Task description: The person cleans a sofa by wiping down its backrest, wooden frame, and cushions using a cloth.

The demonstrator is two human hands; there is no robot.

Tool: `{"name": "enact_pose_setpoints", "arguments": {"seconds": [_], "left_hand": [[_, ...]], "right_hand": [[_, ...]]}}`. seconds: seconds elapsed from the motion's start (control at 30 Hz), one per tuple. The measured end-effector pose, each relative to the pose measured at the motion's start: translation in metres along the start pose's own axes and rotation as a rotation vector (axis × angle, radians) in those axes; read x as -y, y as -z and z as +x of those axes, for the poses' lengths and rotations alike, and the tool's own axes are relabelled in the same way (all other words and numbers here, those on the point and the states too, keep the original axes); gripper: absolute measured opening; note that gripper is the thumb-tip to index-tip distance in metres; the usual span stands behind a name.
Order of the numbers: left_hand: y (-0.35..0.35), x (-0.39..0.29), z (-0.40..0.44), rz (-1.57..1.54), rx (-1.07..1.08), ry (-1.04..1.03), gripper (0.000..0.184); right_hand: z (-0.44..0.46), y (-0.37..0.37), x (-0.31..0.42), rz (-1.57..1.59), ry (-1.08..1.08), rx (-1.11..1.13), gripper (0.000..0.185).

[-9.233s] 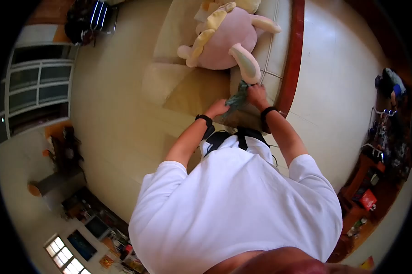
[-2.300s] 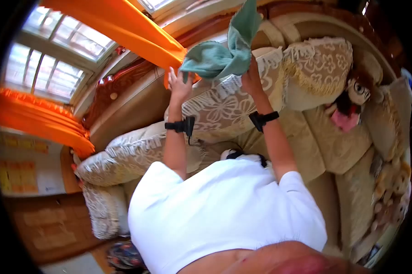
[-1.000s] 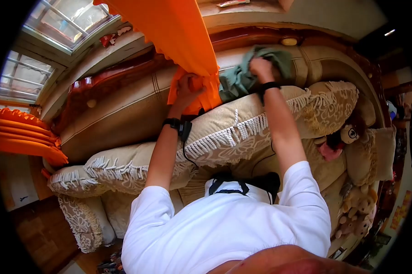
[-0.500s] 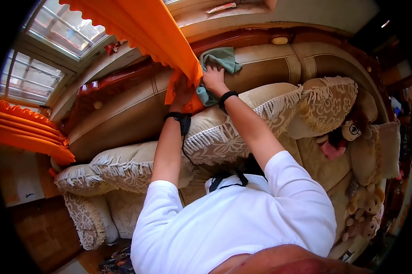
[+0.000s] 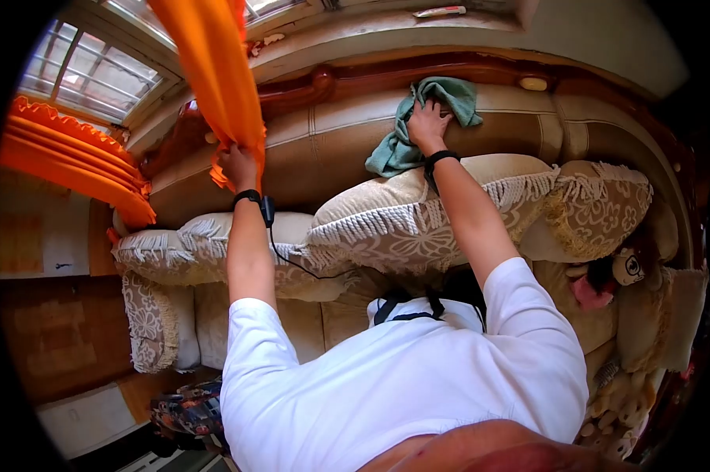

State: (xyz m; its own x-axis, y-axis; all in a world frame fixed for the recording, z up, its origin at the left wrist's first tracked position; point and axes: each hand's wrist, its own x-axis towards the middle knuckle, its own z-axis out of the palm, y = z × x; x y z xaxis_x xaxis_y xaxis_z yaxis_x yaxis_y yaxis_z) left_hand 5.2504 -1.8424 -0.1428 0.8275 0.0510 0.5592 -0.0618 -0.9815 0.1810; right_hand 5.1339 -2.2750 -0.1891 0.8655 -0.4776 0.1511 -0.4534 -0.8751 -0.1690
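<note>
Forward, right hand (image 5: 428, 126) splayed on cloth (image 5: 460, 96)

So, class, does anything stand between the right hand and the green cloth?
Nothing visible does: the right hand rests on the green cloth, which lies on the sofa back. The orange curtain is apart from it, in the left hand.

Left hand (image 5: 237, 165) closed about an orange curtain (image 5: 227, 88) near its lower end; right hand (image 5: 429, 126) spread on a green cloth (image 5: 394, 152) lying against the sofa back (image 5: 335, 141). Fringed cushions (image 5: 406, 230) stand before it; a doll (image 5: 628, 268) rests at right; a slim white item (image 5: 440, 12) lies on the window ledge (image 5: 370, 47).
</note>
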Motion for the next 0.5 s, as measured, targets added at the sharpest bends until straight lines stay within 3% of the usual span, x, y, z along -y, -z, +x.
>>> {"name": "enact_pose_setpoints", "arguments": {"seconds": [0.07,0.13,0.17,0.23,0.27,0.33,0.4,0.47,0.5], "left_hand": [[-0.012,-0.017,-0.007,0.013,0.081,0.068,0.032],[-0.030,-0.039,-0.015,-0.356,0.212,0.176,0.051],[-0.039,-0.051,-0.023,-0.364,0.215,0.179,0.051],[-0.051,-0.079,-0.034,-0.496,0.124,0.121,0.072],[-0.052,-0.086,-0.035,-0.442,0.241,0.117,0.078],[-0.061,-0.086,-0.033,-0.186,0.336,0.025,0.069],[-0.081,-0.071,-0.013,-0.157,0.377,0.075,0.064],[-0.099,-0.062,-0.012,-0.135,0.447,0.133,0.059],[-0.102,-0.064,-0.013,-0.100,0.294,0.097,0.053]], "right_hand": [[0.005,-0.009,-0.002,-0.042,0.028,-0.019,0.045],[0.007,-0.008,-0.005,-0.040,0.045,-0.053,0.044],[0.008,-0.007,-0.008,-0.029,0.082,-0.118,0.043],[0.011,-0.004,-0.014,-0.010,0.134,-0.208,0.042],[0.017,-0.002,-0.020,-0.002,0.150,-0.237,0.041],[0.041,-0.003,-0.050,-0.065,0.109,-0.215,0.034],[0.055,0.020,-0.081,-0.029,0.112,-0.115,0.035],[0.057,0.025,-0.097,-0.030,0.160,-0.172,0.035],[0.065,0.015,-0.098,-0.055,0.161,-0.156,0.035]]}}
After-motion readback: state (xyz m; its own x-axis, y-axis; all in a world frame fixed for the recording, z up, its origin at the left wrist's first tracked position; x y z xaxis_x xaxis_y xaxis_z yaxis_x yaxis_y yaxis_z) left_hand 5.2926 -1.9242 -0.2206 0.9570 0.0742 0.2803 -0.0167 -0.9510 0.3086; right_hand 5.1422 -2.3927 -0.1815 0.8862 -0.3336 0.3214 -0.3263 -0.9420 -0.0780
